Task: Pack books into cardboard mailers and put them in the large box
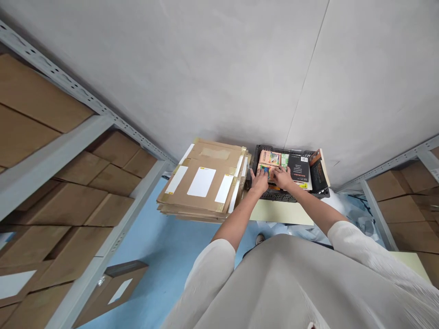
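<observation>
A black plastic crate full of books stands against the wall, and both my hands reach into its left half. My left hand has its fingers closed at the left side of a small colourful book, with the outer finger sticking out. At the right side of the same book, my right hand is bent with its fingers closed on the edge. An orange-pink book lies just behind them. Beside my right hand is a black book with a barcode label. My fingers partly cover the colourful book.
Left of the crate is a stack of flattened cardboard boxes with white labels. A dark book leans upright at the crate's right end. Shelves of cartons flank both sides. A carton stands on the blue floor.
</observation>
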Available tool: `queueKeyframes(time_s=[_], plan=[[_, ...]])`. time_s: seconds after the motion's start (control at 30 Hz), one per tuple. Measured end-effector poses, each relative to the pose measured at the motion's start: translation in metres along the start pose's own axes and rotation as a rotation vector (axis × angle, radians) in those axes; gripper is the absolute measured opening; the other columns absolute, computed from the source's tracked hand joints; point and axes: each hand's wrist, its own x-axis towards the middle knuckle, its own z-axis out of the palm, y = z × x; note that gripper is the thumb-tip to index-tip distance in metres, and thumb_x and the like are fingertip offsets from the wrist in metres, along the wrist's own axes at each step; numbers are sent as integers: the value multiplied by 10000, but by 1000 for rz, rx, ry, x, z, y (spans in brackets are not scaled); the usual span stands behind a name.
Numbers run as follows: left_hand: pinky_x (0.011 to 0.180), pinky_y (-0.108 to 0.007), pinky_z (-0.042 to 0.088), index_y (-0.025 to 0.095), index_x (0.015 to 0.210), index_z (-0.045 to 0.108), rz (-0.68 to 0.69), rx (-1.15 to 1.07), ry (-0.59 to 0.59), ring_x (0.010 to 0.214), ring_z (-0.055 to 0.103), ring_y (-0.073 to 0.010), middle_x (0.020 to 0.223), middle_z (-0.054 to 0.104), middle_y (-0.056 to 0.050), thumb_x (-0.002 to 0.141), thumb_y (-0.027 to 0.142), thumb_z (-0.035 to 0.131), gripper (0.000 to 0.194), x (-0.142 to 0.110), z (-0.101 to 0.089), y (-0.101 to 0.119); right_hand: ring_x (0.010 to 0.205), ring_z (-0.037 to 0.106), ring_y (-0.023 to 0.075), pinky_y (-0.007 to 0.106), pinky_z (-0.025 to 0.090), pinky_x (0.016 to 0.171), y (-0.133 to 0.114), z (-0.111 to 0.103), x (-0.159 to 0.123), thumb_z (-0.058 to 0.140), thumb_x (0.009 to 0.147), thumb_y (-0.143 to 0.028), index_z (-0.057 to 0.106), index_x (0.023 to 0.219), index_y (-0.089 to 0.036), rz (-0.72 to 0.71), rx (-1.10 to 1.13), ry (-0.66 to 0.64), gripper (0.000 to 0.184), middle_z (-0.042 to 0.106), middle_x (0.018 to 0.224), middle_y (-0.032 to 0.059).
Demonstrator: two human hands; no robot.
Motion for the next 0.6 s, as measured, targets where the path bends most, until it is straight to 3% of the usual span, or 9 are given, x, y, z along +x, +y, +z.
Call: queueKeyframes(time_s=[0.1, 0.3, 0.47, 0.6], plan=[[1323, -776, -88, 169, 1461, 627, -20, -12, -34, 1639, 380, -400, 1627, 567, -255, 915, 76, 556, 559, 10, 3, -3, 1541, 367, 417, 702, 127, 1285, 3, 6, 2, 629, 972, -268, 697, 1378, -194, -38, -14, -16, 419, 662, 1493, 208], [1323, -745, -134, 201, 1387, 663, -20, -18, -45, 1463, 593, -384, 1420, 717, -209, 956, 139, 608, 439, 11, 0, -10, 1410, 507, 389, 669, 67, 1313, 2, 13, 3, 650, 933, -190, 741, 1295, -181, -70, -1, -12, 373, 745, 1319, 208], [1344, -707, -105, 173, 1302, 712, 0, 108, -73, 1313, 696, -355, 1284, 771, -193, 952, 96, 589, 379, 10, -7, -8, 1272, 626, 372, 632, 106, 1296, 7, 0, 9, 628, 985, -192, 827, 1142, -202, -65, 32, -85, 254, 805, 1170, 169], [1353, -705, -21, 185, 1256, 733, 4, 239, -113, 1285, 704, -337, 1297, 774, -169, 985, 118, 561, 328, 9, -13, -4, 1234, 662, 354, 608, 152, 1273, 9, -13, 11, 582, 1082, -346, 850, 1171, -239, -43, 34, -157, 302, 819, 1190, 143]])
